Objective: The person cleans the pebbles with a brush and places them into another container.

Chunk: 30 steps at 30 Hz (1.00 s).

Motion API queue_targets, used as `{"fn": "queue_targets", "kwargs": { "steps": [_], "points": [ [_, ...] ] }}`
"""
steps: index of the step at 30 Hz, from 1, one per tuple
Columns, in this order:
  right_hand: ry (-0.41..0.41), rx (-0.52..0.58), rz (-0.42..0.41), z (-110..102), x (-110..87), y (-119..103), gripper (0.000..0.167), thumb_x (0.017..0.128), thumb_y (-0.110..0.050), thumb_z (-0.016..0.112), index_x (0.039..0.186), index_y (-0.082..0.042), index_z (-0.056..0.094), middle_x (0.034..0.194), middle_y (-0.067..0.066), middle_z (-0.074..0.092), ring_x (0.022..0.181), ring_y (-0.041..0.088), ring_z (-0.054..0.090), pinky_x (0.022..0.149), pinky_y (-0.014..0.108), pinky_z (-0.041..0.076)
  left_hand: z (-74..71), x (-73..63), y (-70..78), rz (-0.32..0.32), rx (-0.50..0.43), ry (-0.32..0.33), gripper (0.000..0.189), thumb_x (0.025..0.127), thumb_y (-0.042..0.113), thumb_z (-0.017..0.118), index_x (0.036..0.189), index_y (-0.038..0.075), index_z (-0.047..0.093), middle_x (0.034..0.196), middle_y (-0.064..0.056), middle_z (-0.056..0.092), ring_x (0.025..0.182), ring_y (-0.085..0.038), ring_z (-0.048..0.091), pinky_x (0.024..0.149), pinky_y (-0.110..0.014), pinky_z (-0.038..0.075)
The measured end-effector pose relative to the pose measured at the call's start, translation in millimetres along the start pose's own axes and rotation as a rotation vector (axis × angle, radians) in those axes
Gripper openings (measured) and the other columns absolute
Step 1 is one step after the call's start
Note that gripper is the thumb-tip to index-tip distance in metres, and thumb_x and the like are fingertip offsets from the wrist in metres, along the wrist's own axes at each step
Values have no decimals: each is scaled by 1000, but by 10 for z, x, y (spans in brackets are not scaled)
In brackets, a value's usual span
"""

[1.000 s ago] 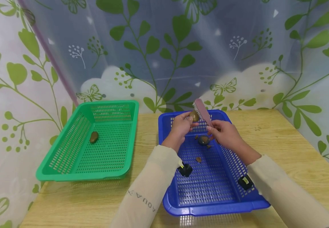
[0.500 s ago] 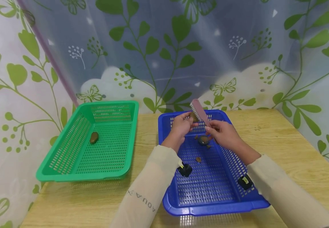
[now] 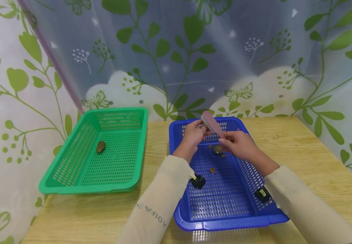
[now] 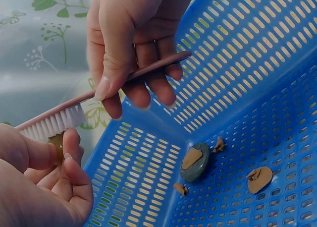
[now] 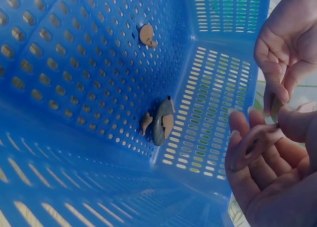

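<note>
Over the far end of the blue basket (image 3: 225,225), my left hand (image 3: 193,135) pinches a small brown stone (image 4: 58,146) between thumb and fingers. My right hand (image 3: 240,145) grips the handle of a pink brush (image 3: 212,123) with white bristles (image 4: 57,125). Those bristles lie against the stone's upper side, and the brush head mostly hides the stone in the head view. Below the hands, a dark grey-green stone (image 4: 196,167) rests on the basket floor with a tan flake on it. Several tan, clay-like pieces (image 4: 259,180) lie around it.
To the left on the wooden table (image 3: 286,149) stands a green basket (image 3: 84,189) with one brown stone (image 3: 101,147) inside. A leaf-patterned curtain (image 3: 176,61) hangs right behind the table.
The brush has shifted left and downward across the stone, its head now lower and covering more of it. My left hand has stayed nearly still.
</note>
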State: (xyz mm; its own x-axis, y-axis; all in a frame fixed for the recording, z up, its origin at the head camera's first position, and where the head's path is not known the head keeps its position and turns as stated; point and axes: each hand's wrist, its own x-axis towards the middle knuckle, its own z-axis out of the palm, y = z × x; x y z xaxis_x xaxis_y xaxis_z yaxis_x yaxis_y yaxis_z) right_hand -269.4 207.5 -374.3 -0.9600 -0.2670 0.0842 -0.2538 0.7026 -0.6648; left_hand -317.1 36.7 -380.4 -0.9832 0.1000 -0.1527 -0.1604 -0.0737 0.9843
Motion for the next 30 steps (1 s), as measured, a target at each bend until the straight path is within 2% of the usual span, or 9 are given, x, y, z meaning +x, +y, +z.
{"fn": "queue_targets", "kwargs": {
  "steps": [8,12,16,22,28,30],
  "points": [
    [48,4,17,-18,-9,-15,27,101,-17,53,112,5,64,83,14,70,63,16,62,49,31,47,-5,-5,19,-28,-18,0,38,100,5,49,138,4,53,113,-16,68,73,-8,63,55,-17,41],
    [51,19,33,-30,-12,-24,30,102,-18,52,116,6,62,91,20,70,68,17,66,50,31,48,7,6,15,-25,-5,-4,37,100,4,50,137,5,54,111,-17,69,71,-7,62,55,-17,41],
    [65,28,50,-24,2,-12,30,102,-20,51,114,5,62,92,21,69,66,17,65,50,30,49,13,12,6,-25,13,-18,38,99,4,51,137,4,54,105,-16,71,70,-7,61,56,-17,42],
    [70,47,20,-12,5,-16,31,102,-20,52,116,5,62,89,19,70,65,15,64,49,30,48,7,10,3,-21,30,-32,38,99,6,52,137,6,55,98,-12,72,70,-8,61,58,-19,43],
    [38,48,-13,3,5,-10,33,101,-22,53,121,4,61,88,16,70,60,18,57,49,30,45,0,1,-9,12,37,-29,35,99,8,53,135,6,57,90,-11,71,69,-10,59,56,-19,42],
    [20,39,-26,4,5,-7,31,102,-22,52,118,2,62,86,15,70,59,17,56,49,31,44,-2,-9,-1,16,30,-19,36,99,6,53,134,5,57,90,-12,71,68,-11,57,56,-19,42]
  ]
}}
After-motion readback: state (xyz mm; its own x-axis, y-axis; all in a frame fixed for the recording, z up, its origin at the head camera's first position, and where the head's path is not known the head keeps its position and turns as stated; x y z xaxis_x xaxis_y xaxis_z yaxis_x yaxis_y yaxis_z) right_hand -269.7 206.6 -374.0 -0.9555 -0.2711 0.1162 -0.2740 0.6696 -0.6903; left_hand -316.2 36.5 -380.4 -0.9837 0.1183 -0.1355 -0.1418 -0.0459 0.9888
